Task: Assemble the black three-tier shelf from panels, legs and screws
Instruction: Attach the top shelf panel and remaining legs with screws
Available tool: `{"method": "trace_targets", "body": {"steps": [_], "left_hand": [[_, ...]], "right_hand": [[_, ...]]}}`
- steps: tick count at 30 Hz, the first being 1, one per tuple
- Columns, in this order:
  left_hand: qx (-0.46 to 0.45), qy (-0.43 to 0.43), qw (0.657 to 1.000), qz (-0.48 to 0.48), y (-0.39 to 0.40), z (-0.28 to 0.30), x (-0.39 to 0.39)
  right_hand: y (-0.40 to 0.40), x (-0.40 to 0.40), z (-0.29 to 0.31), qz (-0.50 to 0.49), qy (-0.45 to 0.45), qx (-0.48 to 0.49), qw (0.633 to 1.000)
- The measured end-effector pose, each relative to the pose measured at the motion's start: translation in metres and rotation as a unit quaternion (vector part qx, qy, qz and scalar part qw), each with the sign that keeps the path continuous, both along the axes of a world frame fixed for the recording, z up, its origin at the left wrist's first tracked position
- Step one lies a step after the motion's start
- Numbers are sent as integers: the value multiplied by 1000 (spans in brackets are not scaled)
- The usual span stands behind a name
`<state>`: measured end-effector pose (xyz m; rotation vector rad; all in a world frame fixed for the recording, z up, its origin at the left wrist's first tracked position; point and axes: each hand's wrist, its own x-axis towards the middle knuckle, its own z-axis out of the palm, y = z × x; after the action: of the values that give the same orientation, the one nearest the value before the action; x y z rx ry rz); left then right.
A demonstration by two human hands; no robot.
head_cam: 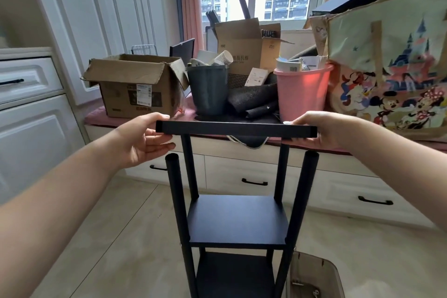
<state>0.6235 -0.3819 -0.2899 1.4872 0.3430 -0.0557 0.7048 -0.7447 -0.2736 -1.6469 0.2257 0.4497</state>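
Top panel (235,130) is held level at both short ends, above the near legs and not seated on them. Left hand (142,139) grips the left end, thumb on top, fingers curled underneath; right hand (324,132) does the same on the right end. Frame below looks done up to this tier: middle panel (238,219) and bottom panel (235,276) sit in place with four uprights standing. Near-left leg (177,198) and near-right leg (301,197) have bare tops, clearly short of the panel underside. Far-left leg (189,167) and far-right leg (281,169) run up to the panel's lower edge; can't tell if they touch it or just line up behind it. Step in hand, my read: seat the top tier. Do it by keeping the panel flat, squaring it over all four leg tops, then lowering straight down so the corner holes meet the legs together. Don't tip one end first, as the uprights look free at the top and may splay. Check the near pair visually before letting go, then screw. Clutter on the window bench (362,146) behind sits close to the panel's far edge, so watch clearance.
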Motion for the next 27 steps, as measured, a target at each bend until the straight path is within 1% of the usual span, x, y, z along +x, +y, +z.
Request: {"method": "trace_targets", "body": {"steps": [2,5,9,16,23,27], "left_hand": [[-9,-3,1000,1,-1,-7,2],[-1,-14,1000,2,-4,-18,5],[-6,-9,1000,0,-6,-31,7],[-41,-33,999,-1,-11,-49,9],[-64,-61,996,0,-9,-55,7],[-90,-67,994,-1,-11,-57,6]], "right_hand": [[2,4,-6,1,-6,-13,1000],[-1,7,-16,8,-15,-59,998],[-7,9,-24,-9,-14,-34,999],[-9,11,-27,-19,-14,-13,1000],[-4,7,-29,-31,-37,-1,999],[-2,4,-28,-32,-35,15,999]]}}
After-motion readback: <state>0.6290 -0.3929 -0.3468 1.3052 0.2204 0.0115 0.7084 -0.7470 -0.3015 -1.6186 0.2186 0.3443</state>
